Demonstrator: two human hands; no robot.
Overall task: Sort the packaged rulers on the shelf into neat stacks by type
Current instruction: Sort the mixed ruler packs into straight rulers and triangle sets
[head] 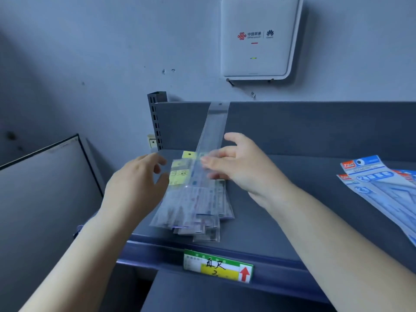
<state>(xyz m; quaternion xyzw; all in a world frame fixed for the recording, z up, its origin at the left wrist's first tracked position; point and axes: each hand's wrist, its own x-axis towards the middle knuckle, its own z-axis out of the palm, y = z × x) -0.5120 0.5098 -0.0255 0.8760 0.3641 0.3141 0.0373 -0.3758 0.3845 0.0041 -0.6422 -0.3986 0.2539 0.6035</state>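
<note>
Grey shelf (292,199), mid-frame: right hand (243,167) pinches a clear packaged ruler (211,131) above the ruler stack (198,206); left hand (137,185) beside it, released.

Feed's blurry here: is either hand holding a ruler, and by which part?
The right hand pinches the long clear ruler pack near its lower middle; the left hand holds nothing.

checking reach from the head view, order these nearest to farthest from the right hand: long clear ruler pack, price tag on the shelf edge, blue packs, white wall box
From the right hand:
1. long clear ruler pack, at its fingertips, leaning on the back panel.
2. price tag, below on the shelf's front edge.
3. blue packs, far right on the shelf.
4. white wall box, above on the wall.
The price tag and blue packs are close; their order is uncertain.
</note>
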